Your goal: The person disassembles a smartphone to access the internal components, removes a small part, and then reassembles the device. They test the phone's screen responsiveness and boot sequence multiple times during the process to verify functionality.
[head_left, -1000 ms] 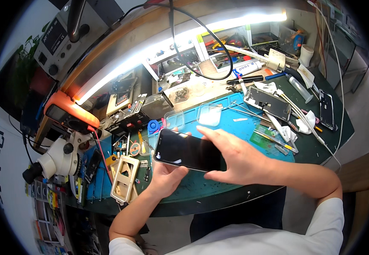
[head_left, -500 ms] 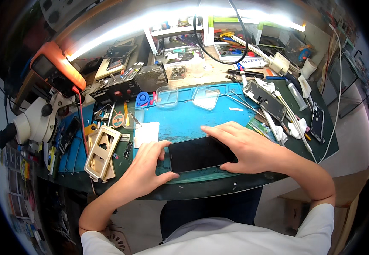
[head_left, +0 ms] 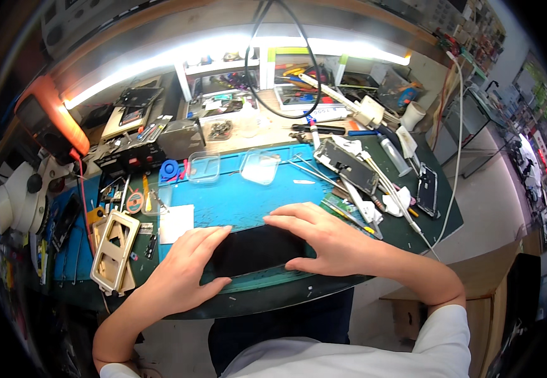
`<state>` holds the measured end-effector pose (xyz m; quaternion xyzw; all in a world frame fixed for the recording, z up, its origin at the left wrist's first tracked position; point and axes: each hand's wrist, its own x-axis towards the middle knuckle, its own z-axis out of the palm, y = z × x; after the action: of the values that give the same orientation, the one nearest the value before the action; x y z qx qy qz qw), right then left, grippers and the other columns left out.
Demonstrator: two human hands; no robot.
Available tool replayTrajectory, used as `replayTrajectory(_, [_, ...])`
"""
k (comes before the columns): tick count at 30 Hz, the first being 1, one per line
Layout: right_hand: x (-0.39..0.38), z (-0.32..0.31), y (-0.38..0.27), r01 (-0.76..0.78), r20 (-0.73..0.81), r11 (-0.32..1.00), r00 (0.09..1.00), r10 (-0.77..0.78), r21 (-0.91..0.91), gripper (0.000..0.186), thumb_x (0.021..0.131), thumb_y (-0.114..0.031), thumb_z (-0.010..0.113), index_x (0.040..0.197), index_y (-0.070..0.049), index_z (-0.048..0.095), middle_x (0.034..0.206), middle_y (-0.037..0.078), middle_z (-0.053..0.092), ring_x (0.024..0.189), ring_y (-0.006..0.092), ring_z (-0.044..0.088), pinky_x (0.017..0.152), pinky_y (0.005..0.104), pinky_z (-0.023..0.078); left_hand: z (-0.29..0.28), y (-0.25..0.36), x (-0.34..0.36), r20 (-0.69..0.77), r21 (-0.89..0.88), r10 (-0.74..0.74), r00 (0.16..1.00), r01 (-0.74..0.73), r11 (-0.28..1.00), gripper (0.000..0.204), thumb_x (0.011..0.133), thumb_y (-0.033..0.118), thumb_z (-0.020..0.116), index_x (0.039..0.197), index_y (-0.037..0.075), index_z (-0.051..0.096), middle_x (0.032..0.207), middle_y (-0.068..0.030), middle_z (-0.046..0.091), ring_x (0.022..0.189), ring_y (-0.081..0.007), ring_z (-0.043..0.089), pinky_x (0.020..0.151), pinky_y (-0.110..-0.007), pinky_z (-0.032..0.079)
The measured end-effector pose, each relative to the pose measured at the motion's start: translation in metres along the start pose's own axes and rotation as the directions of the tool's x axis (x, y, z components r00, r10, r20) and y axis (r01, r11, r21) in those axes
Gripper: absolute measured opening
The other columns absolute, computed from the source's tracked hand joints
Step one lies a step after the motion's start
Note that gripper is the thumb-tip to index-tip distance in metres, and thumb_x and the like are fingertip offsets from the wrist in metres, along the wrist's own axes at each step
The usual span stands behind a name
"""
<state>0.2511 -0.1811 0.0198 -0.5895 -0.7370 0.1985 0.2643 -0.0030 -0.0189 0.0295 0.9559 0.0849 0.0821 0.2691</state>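
A black smartphone (head_left: pixel 259 251) lies lengthwise, screen up, at the front edge of the blue work mat (head_left: pixel 223 205). My left hand (head_left: pixel 188 261) grips its left end, with the fingers at the far edge and the thumb at the near edge. Around the right end is my right hand (head_left: pixel 327 242), its fingertips along the far edge and its thumb on the near side. Both palms partly cover the ends of the phone. A white square pad (head_left: pixel 177 223) sits just beyond my left hand.
Left of my hands are a beige metal frame (head_left: pixel 114 252), an orange multimeter (head_left: pixel 50 120) and a white microscope (head_left: pixel 18 195). Two clear plastic trays (head_left: pixel 204 167) stand at the mat's back. On the right lie an opened phone (head_left: pixel 347 166), tweezers (head_left: pixel 311 167) and a syringe (head_left: pixel 394 156).
The whole view has swung, so the bench appears further left and lower. My left fingers reach slightly further over the phone's left end. Both hands stay at the phone.
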Motion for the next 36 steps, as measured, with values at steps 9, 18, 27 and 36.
replayTrajectory(9, [-0.029,-0.056,0.016,-0.312,-0.54,0.906,0.834,0.117,-0.287,0.026,0.088,-0.017,0.074,0.112,-0.006,0.07,0.103,0.011,0.07,0.096,0.0286,0.066,0.083,0.0388,0.054,-0.013,0.003,0.011,0.014,-0.08,-0.022,1.0,0.023,0.997,0.051,0.082,0.002,0.06,0.133,-0.002,0.056,0.124,-0.0208,0.063,0.118,-0.0371,0.058,0.104,-0.043,0.045])
replayTrajectory(18, [-0.11,-0.093,0.032,-0.752,-0.533,0.628,0.621,0.574,-0.2,0.013,0.09,-0.018,0.07,0.096,-0.007,0.072,0.085,0.009,0.072,0.075,0.0236,0.069,0.067,0.0347,0.053,-0.005,-0.019,0.017,-0.081,-0.314,-0.127,0.989,0.096,0.944,0.04,0.098,0.002,0.051,0.138,0.0,0.055,0.115,-0.0184,0.07,0.1,-0.0304,0.068,0.09,-0.036,0.051])
replayTrajectory(27, [-0.085,-0.054,0.022,-0.484,-0.396,0.871,0.818,0.418,-0.081,0.018,0.089,-0.011,0.074,0.104,-0.001,0.071,0.087,0.008,0.072,0.074,0.0143,0.068,0.065,0.0287,0.052,0.014,-0.038,0.012,-0.288,-0.194,-0.085,0.954,0.029,0.981,0.04,0.097,-0.004,0.054,0.136,0.004,0.058,0.118,-0.0203,0.068,0.103,-0.0319,0.068,0.091,-0.035,0.05])
replayTrajectory(36, [-0.045,-0.022,0.015,-0.384,-0.514,0.799,0.851,0.112,-0.462,0.017,0.079,-0.003,0.07,0.095,-0.009,0.071,0.085,0.005,0.063,0.073,0.0239,0.066,0.064,0.0362,0.054,0.022,-0.048,0.023,-0.417,-0.18,0.035,0.908,-0.12,0.976,0.036,0.095,-0.003,0.058,0.13,0.003,0.064,0.119,-0.0148,0.071,0.1,-0.0269,0.069,0.087,-0.032,0.052])
